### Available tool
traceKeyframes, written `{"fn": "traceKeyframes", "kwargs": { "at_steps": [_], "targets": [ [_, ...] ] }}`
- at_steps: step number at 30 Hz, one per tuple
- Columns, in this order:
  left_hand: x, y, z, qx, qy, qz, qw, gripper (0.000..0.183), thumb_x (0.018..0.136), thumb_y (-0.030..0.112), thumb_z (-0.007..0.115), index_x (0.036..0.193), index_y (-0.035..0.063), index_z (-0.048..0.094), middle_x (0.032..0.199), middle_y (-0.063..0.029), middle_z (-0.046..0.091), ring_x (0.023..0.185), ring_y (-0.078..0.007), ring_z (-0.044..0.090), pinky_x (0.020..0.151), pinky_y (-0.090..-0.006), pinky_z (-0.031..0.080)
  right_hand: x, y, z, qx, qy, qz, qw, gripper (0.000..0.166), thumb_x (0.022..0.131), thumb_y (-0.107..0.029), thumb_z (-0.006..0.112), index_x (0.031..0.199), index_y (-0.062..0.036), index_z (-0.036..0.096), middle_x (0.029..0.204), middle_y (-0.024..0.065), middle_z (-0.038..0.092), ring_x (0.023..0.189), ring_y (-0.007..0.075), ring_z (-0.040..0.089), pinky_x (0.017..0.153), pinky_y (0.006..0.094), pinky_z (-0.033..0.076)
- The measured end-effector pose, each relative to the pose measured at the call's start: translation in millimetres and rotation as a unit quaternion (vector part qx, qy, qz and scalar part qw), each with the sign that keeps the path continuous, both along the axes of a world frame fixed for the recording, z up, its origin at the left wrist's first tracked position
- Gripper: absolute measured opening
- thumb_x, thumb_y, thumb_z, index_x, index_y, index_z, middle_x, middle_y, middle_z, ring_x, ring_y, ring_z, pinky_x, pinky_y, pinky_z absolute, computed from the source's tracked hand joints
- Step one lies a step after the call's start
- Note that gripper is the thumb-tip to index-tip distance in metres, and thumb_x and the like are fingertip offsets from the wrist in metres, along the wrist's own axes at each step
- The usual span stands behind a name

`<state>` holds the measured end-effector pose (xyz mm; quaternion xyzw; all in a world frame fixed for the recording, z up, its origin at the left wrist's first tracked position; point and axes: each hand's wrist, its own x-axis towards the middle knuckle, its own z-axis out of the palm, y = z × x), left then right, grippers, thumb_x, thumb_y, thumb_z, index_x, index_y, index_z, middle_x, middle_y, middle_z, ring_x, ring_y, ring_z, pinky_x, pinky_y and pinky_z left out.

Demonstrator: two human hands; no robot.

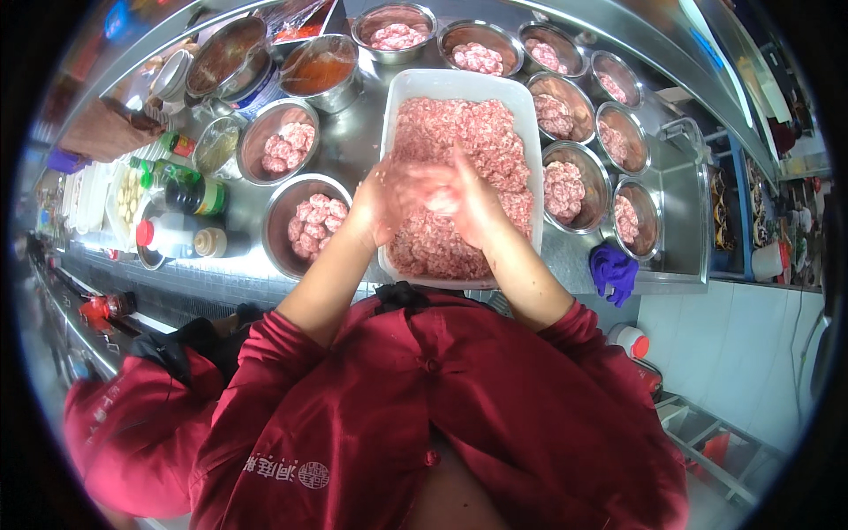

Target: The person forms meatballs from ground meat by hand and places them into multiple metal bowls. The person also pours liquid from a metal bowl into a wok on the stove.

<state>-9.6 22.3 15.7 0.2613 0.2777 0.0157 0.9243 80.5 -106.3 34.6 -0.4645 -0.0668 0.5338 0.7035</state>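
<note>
Both bare hands are over a white plastic tub of ground meat, blurred by motion. My left hand is at the tub's left side, fingers turned inward. Opposite it, my right hand has its thumb up and its palm facing the left hand. Between the palms is a blurred pink lump of meat; which hand bears it cannot be told. A steel bowl of meatballs stands left of the tub, and another bowl of meatballs stands close on its right.
More steel bowls with meatballs line the back and right. At left are a pot of red-orange sauce, a dark bottle with a green label and a red-capped jug. A purple cloth hangs at the counter edge. Another person in red is at lower left.
</note>
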Motion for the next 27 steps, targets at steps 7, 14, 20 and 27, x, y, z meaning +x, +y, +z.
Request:
{"fn": "traceKeyframes", "kwargs": {
  "at_steps": [7, 14, 20, 27],
  "targets": [
    [15.3, -16.2, -55.9, -0.175, -0.207, -0.196, 0.942, 0.030, 0.093, 0.030, 0.048, 0.105, 0.0037, 0.056, 0.087, -0.0090, 0.060, 0.073, -0.0193, 0.059, 0.067, -0.0300, 0.049, 24.3, -19.2, -43.5, -0.054, -0.071, -0.115, 0.989, 0.054, 0.096, -0.048, 0.040, 0.110, 0.0006, 0.059, 0.103, 0.0138, 0.066, 0.103, 0.0206, 0.058, 0.094, 0.0353, 0.040],
    [-11.9, -5.5, -4.2, 0.094, -0.033, 0.017, 0.995, 0.033, 0.095, 0.027, 0.042, 0.110, -0.0006, 0.053, 0.095, -0.0134, 0.063, 0.081, -0.0233, 0.063, 0.077, -0.0358, 0.050, 16.5, -15.5, -56.6, -0.035, 0.090, -0.134, 0.986, 0.044, 0.092, -0.047, 0.050, 0.086, -0.0045, 0.057, 0.070, 0.0067, 0.058, 0.055, 0.0160, 0.055, 0.053, 0.0254, 0.047],
    [-27.8, -15.1, 2.2, -0.027, 0.104, 0.102, 0.989, 0.033, 0.096, 0.035, 0.042, 0.088, 0.0046, 0.054, 0.076, -0.0093, 0.059, 0.066, -0.0221, 0.057, 0.067, -0.0353, 0.048, -6.8, 17.1, -2.2, -0.064, -0.044, 0.054, 0.996, 0.063, 0.088, -0.060, 0.048, 0.109, -0.0005, 0.056, 0.082, 0.0105, 0.061, 0.071, 0.0174, 0.061, 0.059, 0.0308, 0.050],
    [-107.2, 53.3, -57.8, -0.028, 0.074, 0.180, 0.981, 0.027, 0.095, 0.025, 0.043, 0.078, 0.0084, 0.056, 0.075, -0.0081, 0.061, 0.066, -0.0176, 0.058, 0.058, -0.0294, 0.048, 150.0, -8.1, -105.8, -0.329, -0.709, -0.002, 0.623, 0.041, 0.085, -0.032, 0.063, 0.115, -0.0035, 0.058, 0.097, 0.0145, 0.068, 0.083, 0.0280, 0.067, 0.074, 0.0356, 0.052]
  ]
}}
